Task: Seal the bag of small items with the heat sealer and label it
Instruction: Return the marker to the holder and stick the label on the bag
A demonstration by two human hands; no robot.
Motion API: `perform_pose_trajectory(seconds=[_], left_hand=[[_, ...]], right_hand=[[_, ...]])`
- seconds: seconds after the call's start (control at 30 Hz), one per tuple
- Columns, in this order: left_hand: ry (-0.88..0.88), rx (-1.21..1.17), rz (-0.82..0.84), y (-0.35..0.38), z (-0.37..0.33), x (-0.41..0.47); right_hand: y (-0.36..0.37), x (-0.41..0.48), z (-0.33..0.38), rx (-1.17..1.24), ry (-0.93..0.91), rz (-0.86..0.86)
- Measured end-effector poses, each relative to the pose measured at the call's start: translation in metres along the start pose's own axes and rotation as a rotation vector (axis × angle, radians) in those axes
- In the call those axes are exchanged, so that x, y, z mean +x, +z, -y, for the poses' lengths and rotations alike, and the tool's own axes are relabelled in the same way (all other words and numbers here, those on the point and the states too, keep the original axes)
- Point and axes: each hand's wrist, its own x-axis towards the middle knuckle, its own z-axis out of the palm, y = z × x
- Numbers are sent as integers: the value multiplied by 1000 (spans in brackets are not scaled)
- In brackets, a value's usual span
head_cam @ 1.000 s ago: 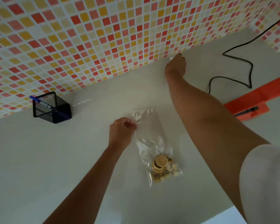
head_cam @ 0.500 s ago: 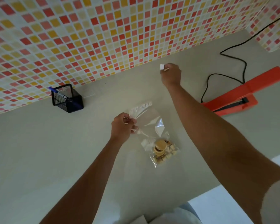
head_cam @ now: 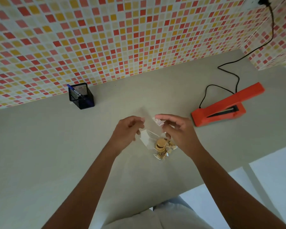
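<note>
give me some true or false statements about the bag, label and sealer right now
1. The right hand pinches a small white label. True.
2. The heat sealer is blue. False: it is orange-red.
3. A pen stands in the black mesh holder. True.
4. The bag is clamped in the heat sealer. False: it lies on the table under the hands, apart from the sealer, which sits to its right.
</note>
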Motion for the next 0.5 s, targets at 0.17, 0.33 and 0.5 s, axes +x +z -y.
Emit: perform_pose_trajectory(seconds=[0.17,0.33,0.5], left_hand=[[87,-249,82,16,-34,-40],[137,-293,57,34,-49,-55],[183,-285,-42,46,-57,-56]], right_hand=[[-13,-19,16,198,5,67],[-34,-24,31,82,-65,149],[-46,-12,46,-17,-66,193]])
